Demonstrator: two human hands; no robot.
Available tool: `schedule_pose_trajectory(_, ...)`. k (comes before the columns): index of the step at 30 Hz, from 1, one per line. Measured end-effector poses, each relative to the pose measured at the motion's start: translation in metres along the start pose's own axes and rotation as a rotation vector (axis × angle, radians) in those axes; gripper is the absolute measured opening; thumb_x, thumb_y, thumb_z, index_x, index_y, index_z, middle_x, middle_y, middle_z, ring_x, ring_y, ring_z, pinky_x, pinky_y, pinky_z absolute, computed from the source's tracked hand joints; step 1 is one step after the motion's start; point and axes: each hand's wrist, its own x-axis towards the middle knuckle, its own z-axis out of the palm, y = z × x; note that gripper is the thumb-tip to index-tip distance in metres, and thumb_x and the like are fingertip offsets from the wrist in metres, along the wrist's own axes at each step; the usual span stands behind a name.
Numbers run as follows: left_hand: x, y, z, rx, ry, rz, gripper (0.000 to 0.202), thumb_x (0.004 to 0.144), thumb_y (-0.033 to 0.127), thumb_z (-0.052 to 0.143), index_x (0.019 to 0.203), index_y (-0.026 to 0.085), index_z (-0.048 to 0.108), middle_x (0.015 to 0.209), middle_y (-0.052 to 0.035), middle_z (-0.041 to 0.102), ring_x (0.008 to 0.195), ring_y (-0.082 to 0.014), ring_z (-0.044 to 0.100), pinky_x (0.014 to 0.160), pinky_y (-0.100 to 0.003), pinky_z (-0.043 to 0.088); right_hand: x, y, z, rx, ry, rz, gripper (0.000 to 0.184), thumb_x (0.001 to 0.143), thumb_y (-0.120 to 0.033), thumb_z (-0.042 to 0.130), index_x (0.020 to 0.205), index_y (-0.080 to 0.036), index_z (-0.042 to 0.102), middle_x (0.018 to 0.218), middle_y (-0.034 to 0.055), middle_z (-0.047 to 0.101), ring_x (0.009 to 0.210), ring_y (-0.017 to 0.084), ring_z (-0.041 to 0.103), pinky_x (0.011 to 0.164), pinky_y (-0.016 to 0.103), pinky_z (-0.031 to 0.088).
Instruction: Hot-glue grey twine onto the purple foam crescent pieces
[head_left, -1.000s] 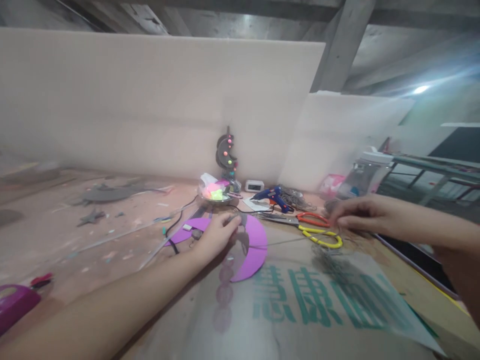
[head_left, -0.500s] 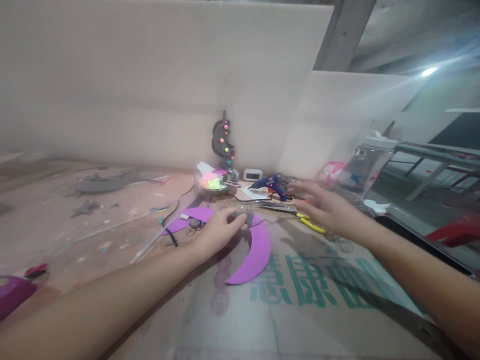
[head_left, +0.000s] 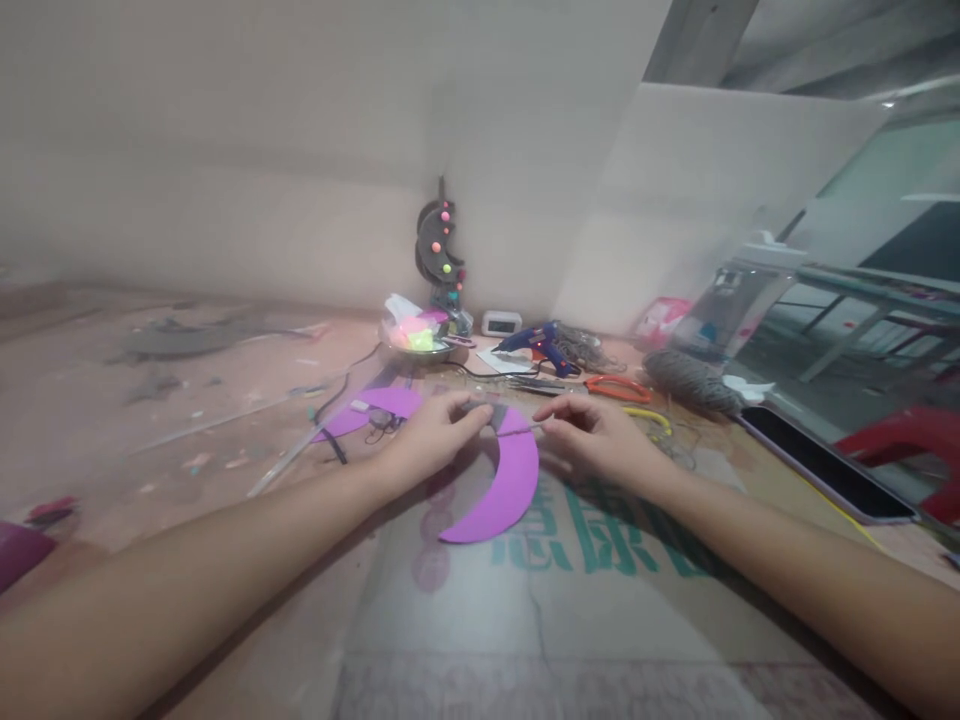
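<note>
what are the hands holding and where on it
Both pinch what looks like a thin grey strand above the purple crescent: left hand at its left end, right hand at its right.

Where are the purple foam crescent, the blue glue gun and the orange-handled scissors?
Purple foam crescent (head_left: 517, 480): head view, its broad right curve.
Blue glue gun (head_left: 541, 345): head view, its body.
Orange-handled scissors (head_left: 619, 388): head view, the orange handle loop.

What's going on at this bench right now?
A person works with both bare hands over a purple foam crescent lying on printed cardboard. The left hand and right hand pinch the ends of what looks like a thin wire just above the crescent's upper end. A blue glue gun, scissors and a grey twine roll lie behind, untouched.
</note>
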Motion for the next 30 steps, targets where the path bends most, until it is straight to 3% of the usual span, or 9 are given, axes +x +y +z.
schedule_pose_trajectory(4,-0.001,0.001,0.000,-0.044,-0.023,-0.058,0.030,0.087,0.046,0.048,0.074,0.018,0.049,0.060,0.0044,0.046,0.052,-0.0108,0.045,0.047,-0.021,0.034,0.002,0.003,-0.001,-0.238,0.113,-0.142,0.017,0.082,-0.031,0.060,0.079,-0.017,0.068,0.070,0.0010,0.060,0.060,0.012,0.047,0.056,0.026,0.038)
schedule_pose_trajectory(15,-0.001,-0.002,0.000,-0.013,-0.093,-0.082,0.035,0.085,0.050,0.049,0.071,0.018,0.051,0.058,0.0037,0.050,0.049,-0.0107,0.047,0.047,-0.022,0.035,0.006,0.008,0.001,-0.236,0.107,-0.118,0.017,0.084,-0.032,0.055,0.077,-0.018,0.062,0.078,0.0033,0.065,0.072,0.016,0.056,0.067,0.029,0.042)
schedule_pose_trajectory(18,-0.001,-0.003,0.000,0.007,-0.099,-0.073,0.036,0.085,0.050,0.049,0.071,0.018,0.053,0.059,0.0032,0.050,0.051,-0.0112,0.048,0.048,-0.023,0.035,0.004,0.008,0.002,-0.195,0.061,-0.060,0.017,0.085,-0.032,0.054,0.089,-0.019,0.064,0.074,0.0018,0.063,0.061,0.014,0.053,0.058,0.028,0.041)
schedule_pose_trajectory(22,-0.001,-0.003,0.000,0.012,-0.118,-0.088,0.034,0.085,0.050,0.049,0.076,0.018,0.056,0.061,0.0027,0.054,0.053,-0.0119,0.050,0.049,-0.023,0.036,-0.001,0.005,0.004,0.077,-0.018,0.135,0.033,0.089,-0.033,0.048,0.120,-0.022,0.056,0.051,-0.0056,0.051,0.043,0.011,0.045,0.044,0.023,0.035)
schedule_pose_trajectory(23,-0.001,-0.002,0.000,0.010,-0.122,-0.090,0.034,0.085,0.049,0.048,0.077,0.018,0.056,0.062,0.0026,0.054,0.053,-0.0121,0.050,0.049,-0.023,0.037,-0.002,0.003,0.006,0.166,-0.025,0.133,0.035,0.090,-0.033,0.048,0.123,-0.023,0.053,0.056,-0.0045,0.055,0.042,0.010,0.045,0.043,0.023,0.035)
schedule_pose_trajectory(25,-0.001,-0.001,0.000,0.015,-0.121,-0.083,0.033,0.085,0.049,0.048,0.077,0.018,0.057,0.063,0.0023,0.056,0.054,-0.0123,0.051,0.050,-0.023,0.037,-0.004,-0.002,0.009,0.318,-0.035,0.077,0.038,0.090,-0.036,0.050,0.126,-0.025,0.049,0.088,0.0021,0.067,0.042,0.007,0.046,0.043,0.024,0.039)
schedule_pose_trajectory(27,-0.002,0.002,-0.001,0.031,-0.111,-0.065,0.033,0.085,0.049,0.049,0.076,0.017,0.056,0.063,0.0022,0.055,0.055,-0.0122,0.051,0.049,-0.022,0.035,-0.007,-0.007,0.013,0.408,-0.068,0.035,0.041,0.089,-0.037,0.052,0.127,-0.027,0.046,0.123,0.0077,0.059,0.044,0.004,0.047,0.045,0.024,0.042)
schedule_pose_trajectory(28,-0.003,0.003,-0.001,0.040,-0.106,-0.055,0.033,0.085,0.048,0.049,0.075,0.017,0.056,0.063,0.0023,0.055,0.055,-0.0121,0.051,0.049,-0.022,0.035,-0.008,-0.010,0.015,0.425,-0.092,0.027,0.043,0.088,-0.038,0.054,0.128,-0.027,0.044,0.131,0.0089,0.054,0.046,0.003,0.048,0.046,0.024,0.044)
schedule_pose_trajectory(30,-0.003,0.006,-0.001,0.042,-0.106,-0.038,0.032,0.085,0.046,0.050,0.073,0.017,0.055,0.061,0.0026,0.053,0.055,-0.0117,0.049,0.049,-0.022,0.034,-0.009,-0.014,0.017,0.425,-0.136,0.029,0.047,0.086,-0.038,0.056,0.129,-0.026,0.042,0.129,0.0094,0.054,0.049,0.003,0.050,0.048,0.023,0.045)
